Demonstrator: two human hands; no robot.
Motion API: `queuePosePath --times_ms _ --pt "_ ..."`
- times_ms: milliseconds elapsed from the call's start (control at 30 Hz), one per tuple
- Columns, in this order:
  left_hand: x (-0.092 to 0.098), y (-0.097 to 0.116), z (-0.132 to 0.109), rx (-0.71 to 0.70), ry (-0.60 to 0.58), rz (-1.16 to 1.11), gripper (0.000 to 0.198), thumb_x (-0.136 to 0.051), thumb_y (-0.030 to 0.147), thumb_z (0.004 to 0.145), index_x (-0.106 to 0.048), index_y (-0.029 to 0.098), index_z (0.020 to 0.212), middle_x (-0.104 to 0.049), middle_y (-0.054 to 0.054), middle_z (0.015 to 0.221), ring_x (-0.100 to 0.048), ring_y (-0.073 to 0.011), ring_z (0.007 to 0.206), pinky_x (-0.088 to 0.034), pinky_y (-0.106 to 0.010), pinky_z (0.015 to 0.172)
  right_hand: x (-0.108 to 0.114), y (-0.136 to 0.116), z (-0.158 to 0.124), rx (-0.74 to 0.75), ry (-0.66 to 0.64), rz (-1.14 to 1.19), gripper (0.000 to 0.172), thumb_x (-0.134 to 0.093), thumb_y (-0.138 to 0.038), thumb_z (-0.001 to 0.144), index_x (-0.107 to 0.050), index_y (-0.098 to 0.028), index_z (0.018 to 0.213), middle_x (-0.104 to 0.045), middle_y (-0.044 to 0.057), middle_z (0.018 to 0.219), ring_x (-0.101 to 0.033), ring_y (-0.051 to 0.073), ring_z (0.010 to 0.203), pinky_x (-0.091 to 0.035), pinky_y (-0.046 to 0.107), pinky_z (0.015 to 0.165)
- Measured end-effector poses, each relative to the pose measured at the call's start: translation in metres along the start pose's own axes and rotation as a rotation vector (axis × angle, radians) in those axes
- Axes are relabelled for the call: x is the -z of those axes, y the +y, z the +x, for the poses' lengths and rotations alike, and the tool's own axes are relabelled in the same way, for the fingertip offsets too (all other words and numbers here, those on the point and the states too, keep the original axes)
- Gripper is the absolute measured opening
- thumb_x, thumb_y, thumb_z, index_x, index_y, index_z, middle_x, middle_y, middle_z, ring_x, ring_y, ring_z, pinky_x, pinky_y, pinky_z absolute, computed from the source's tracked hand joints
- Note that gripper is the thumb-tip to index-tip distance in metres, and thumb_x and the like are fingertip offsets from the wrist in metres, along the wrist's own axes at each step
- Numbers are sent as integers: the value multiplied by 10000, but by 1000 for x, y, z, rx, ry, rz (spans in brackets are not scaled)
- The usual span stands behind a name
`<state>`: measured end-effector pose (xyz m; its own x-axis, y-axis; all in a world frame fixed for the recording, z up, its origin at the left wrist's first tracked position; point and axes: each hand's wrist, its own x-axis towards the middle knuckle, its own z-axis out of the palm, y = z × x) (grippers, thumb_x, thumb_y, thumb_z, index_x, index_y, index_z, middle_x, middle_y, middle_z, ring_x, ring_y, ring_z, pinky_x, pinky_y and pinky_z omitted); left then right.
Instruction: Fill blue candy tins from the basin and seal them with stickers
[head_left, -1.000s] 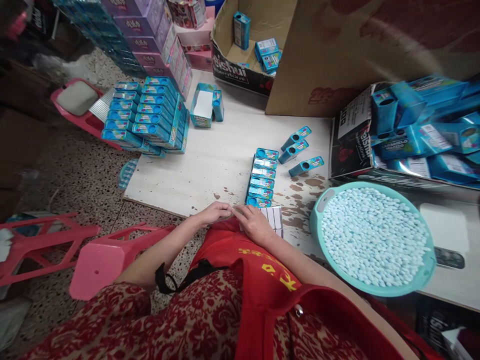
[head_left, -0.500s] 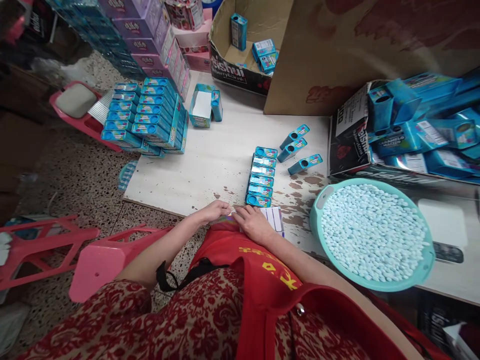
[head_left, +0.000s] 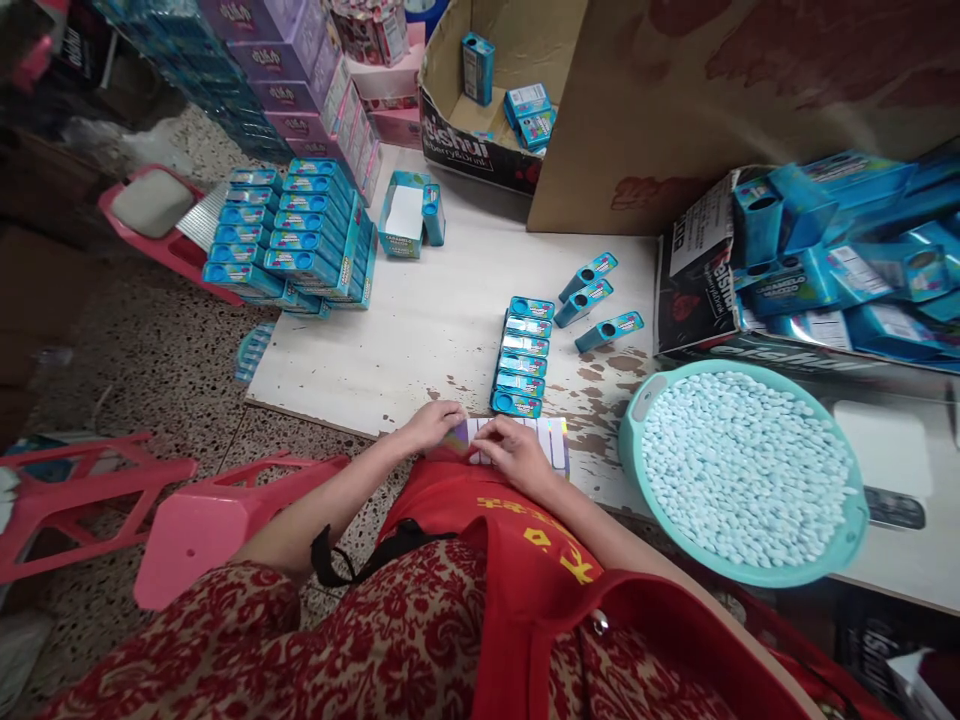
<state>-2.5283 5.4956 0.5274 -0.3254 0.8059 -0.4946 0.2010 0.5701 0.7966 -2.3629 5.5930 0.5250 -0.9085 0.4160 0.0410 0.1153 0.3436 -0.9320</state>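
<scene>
A sheet of pale label strips (head_left: 556, 446) with a shiny, purplish border lies at the table's front edge, against the red apron. My left hand (head_left: 436, 425) has its fingers closed on the sheet's left end. Over the middle of it, my right hand (head_left: 516, 452) is closed in a pinch; whatever is between those fingertips is too small to make out. Just beyond the hands stands a row of blue candy boxes (head_left: 523, 346), tops facing up. Three more blue boxes (head_left: 587, 300) with dark round holes stand apart to its right.
A teal basin (head_left: 634, 455) full of pale blue candies sits at right, partly over a white scale (head_left: 889, 450). Behind it, a carton (head_left: 697, 260) holds many blue boxes. Stacked blue boxes (head_left: 311, 225) and a small open display box (head_left: 403, 243) stand left. A pink stool (head_left: 196, 535) is beside me.
My right hand has lifted and shifted slightly right, its fingers drawing into a pinch. More of the label sheet shows between my hands. My left hand stays nearly in place.
</scene>
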Motion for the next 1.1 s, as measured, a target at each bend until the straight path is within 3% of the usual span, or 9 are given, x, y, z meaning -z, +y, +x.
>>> queuePosePath --times_ms 100,167,267,367,500,633,733,900,1100 --pt "5 16 -6 -214 151 37 313 -421 396 832 -630 170 884 -623 -66 984 -508 -196 977 -373 -312 896 10 -7 4 -158 177 248 196 -601 -364 793 -595 -181 723 -611 -12 679 -545 120 614 -439 241 595" --pt "5 26 -8 -274 87 -1 305 -475 413 816 -626 175 932 -620 -68 1048 -507 -202 1033 -365 -331 936 18 -10 10 -205 256 333 209 -634 -381 755 -593 -180 715 -610 -17 667 -540 116 604 -441 240 595" --pt "1 37 -1 -173 -62 -126 234 -577 387 750 -600 158 794 -628 -30 788 -562 -166 807 -429 -310 792 27 -10 21 -237 361 441 222 -663 -389 723 -590 -179 729 -618 -13 676 -560 122 624 -453 250 621" --pt "1 46 17 -115 -64 -230 222 -562 369 753 -553 149 731 -560 10 623 -516 -118 621 -414 -261 644 32 -5 37 -270 481 502 239 -675 -392 699 -587 -174 741 -626 -8 681 -575 131 642 -461 261 632" --pt "18 69 53 -214 -30 -101 174 -535 319 753 -560 147 742 -511 32 581 -472 -98 574 -369 -231 586 41 5 68 -286 686 383 240 -656 -392 692 -601 -164 741 -617 -10 683 -542 123 633 -447 260 646" --pt "41 99 95 -315 30 -10 200 -511 272 749 -524 165 918 -492 55 564 -482 -111 576 -369 -232 588 57 20 110 -315 811 179 226 -613 -386 710 -626 -163 745 -616 1 716 -502 130 644 -430 267 665" --pt "51 115 123 -350 66 120 177 -472 226 750 -486 175 919 -506 48 589 -484 -120 600 -369 -241 608 67 33 137 -366 884 105 199 -608 -362 699 -636 -167 727 -607 26 758 -497 165 724 -420 308 742" --pt "55 119 149 -293 87 291 178 -408 151 764 -477 189 924 -502 39 624 -478 -129 612 -360 -245 607 70 47 159 -460 962 29 127 -637 -303 651 -644 -178 677 -557 65 876 -474 226 896 -369 379 875" --pt "49 102 169 -220 136 289 164 -430 121 779 -499 196 907 -536 26 692 -505 -131 657 -384 -246 644 64 59 168 -537 965 10 68 -631 -232 639 -602 -172 654 -522 62 925 -486 215 934 -360 337 917"
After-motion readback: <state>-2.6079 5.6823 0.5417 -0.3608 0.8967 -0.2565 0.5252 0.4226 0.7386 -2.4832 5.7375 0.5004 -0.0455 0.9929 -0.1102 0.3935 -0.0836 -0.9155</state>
